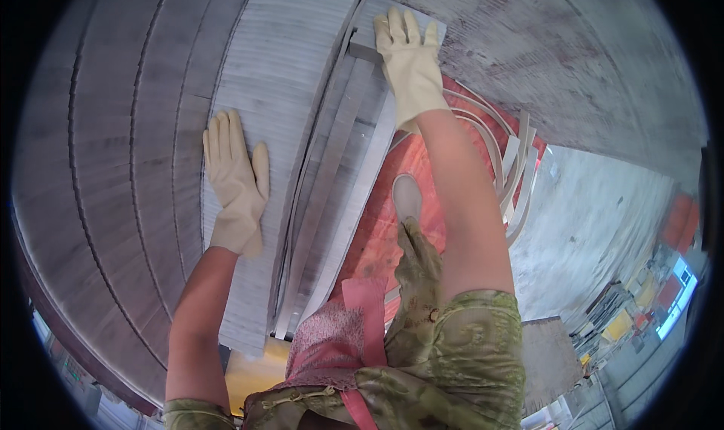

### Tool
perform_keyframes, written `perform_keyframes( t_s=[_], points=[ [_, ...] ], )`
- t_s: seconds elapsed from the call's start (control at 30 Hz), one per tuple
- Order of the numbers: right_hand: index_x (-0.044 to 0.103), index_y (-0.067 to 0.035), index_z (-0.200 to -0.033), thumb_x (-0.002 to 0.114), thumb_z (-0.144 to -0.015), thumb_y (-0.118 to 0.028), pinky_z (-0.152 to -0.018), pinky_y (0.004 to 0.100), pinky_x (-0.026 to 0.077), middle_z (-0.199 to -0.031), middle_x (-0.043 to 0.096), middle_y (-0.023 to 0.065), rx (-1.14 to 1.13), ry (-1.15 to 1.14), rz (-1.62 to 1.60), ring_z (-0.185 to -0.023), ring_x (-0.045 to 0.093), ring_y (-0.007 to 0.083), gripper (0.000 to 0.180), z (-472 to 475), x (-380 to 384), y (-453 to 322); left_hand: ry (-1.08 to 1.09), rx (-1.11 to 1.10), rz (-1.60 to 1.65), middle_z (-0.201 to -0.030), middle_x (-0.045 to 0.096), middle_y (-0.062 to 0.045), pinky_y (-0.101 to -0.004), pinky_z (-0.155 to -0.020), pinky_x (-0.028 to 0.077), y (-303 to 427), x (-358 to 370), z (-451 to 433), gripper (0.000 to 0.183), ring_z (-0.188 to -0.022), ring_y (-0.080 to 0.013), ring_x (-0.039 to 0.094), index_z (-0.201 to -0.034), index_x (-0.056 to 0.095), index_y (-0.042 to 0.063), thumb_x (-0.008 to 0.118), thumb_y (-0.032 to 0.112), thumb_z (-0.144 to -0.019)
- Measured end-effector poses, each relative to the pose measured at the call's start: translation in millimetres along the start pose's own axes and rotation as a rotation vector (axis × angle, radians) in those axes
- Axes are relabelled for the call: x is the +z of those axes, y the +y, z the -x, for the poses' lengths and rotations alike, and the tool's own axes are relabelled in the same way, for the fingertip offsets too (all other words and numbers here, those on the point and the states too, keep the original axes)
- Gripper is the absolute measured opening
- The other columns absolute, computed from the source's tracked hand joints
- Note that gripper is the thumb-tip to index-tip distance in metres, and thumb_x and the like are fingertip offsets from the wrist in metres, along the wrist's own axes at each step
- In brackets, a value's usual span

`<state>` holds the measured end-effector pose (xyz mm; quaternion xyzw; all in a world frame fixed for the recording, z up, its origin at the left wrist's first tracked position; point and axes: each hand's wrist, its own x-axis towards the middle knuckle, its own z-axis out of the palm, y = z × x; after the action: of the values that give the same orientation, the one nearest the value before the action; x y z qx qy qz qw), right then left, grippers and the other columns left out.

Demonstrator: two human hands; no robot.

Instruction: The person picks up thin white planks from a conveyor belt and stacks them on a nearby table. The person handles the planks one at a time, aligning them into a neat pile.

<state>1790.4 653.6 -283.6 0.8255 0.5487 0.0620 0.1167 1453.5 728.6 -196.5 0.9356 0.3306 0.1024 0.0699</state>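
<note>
My left hand (236, 181), in a cream rubber glove, lies flat with fingers apart on a long pale grey ribbed board (283, 79). My right hand (410, 62), gloved alike, rests with spread fingers on the end of another grey panel (370, 20) near the top. Between the hands runs a long slot-like recess with narrow grey strips (334, 147) lying lengthwise in it. The undersides of both hands are hidden. Neither hand is closed round anything.
Curved loose strips (492, 130) lie on a red surface (373, 221) at the right, beside my shoe (407, 195). Dark grey boards (107, 147) with ridged seams spread along the left. A large grey sheet (565, 51) covers the upper right. Stacked pieces (605, 305) stand farther off, lower right.
</note>
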Motion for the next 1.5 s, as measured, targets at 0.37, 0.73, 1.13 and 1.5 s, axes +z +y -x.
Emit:
perform_keyframes(
  t_s=[0.37, 0.73, 1.13, 1.5],
  points=[
    [0.042, -0.002, -0.162, 0.057, -0.112, -0.029, -0.122, 0.0413, 0.040, -0.153, 0.057, 0.0219, 1.206, 0.322, -2.189, -0.142, 0.055, 0.0335, 0.059, 52, -5, 21, -0.023, -0.014, -0.002, -0.161, 0.047, -0.036, -0.0607, -0.130, 0.026, 1, 0, -4, 0.065, -0.153, -0.0523, 0.040, -0.161, 0.039, -0.013, 0.054, 0.026, -0.112],
    [0.049, 0.003, -0.155, 0.066, -0.108, -0.052, -0.117, 0.0353, 0.041, -0.152, 0.056, 0.0150, 0.933, -0.021, -1.744, -0.135, 0.054, 0.0258, 0.074, 42, -28, 5, -0.029, -0.014, -0.024, -0.159, 0.046, -0.038, -0.0629, -0.127, 0.029, 2, -1, 1, 0.064, -0.150, -0.0547, 0.041, -0.160, 0.039, -0.015, 0.055, 0.023, -0.112],
    [0.068, -0.001, -0.125, 0.058, -0.114, -0.025, -0.103, 0.0324, 0.049, -0.115, 0.072, 0.0058, 0.947, 0.585, -1.873, -0.112, 0.065, 0.0164, 0.028, 112, -54, -67, 0.000, 0.018, -0.047, -0.162, 0.046, -0.035, -0.0577, -0.131, 0.025, -7, 7, 9, 0.065, -0.155, -0.0497, 0.039, -0.162, 0.039, -0.012, 0.051, 0.030, -0.113],
    [0.049, -0.001, -0.162, 0.049, -0.110, -0.034, -0.114, 0.0361, 0.045, -0.147, 0.066, 0.0242, 0.911, -0.086, -2.058, -0.136, 0.063, 0.0335, 0.062, 74, -71, -139, 0.004, 0.048, -0.053, -0.160, 0.047, -0.037, -0.0584, -0.129, 0.028, 0, 3, 2, 0.063, -0.152, -0.0513, 0.041, -0.158, 0.042, -0.015, 0.049, 0.029, -0.114]
  ],
)
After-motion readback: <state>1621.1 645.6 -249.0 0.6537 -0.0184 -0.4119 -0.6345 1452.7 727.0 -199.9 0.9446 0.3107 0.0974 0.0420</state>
